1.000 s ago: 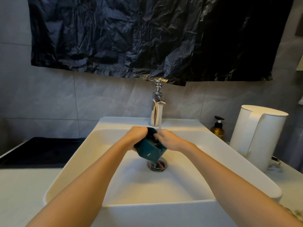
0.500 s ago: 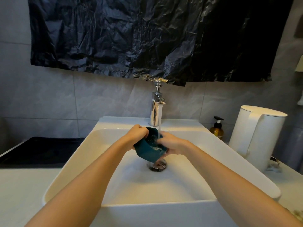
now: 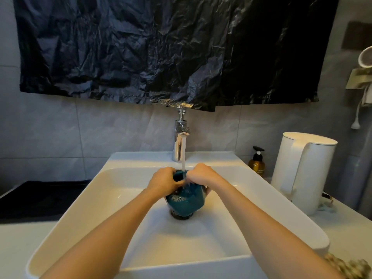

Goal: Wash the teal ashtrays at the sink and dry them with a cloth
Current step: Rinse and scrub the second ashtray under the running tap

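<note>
Both hands, left (image 3: 164,181) and right (image 3: 201,176), clamp fingers around an ashtray (image 3: 186,202) over the sink (image 3: 80,200). It sits tilted beneath the tap (image 3: 180,135), apparently so water sluices its inside.

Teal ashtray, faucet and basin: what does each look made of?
The teal ashtray, held by the left hand and right hand, looks like glazed ceramic, faceted and glossy where wet, though hard plastic isn't excluded. The faucet is polished chrome-look metal, mirror-bright. The sink appears glossy white ceramic with smooth, softly reflective walls.
</note>
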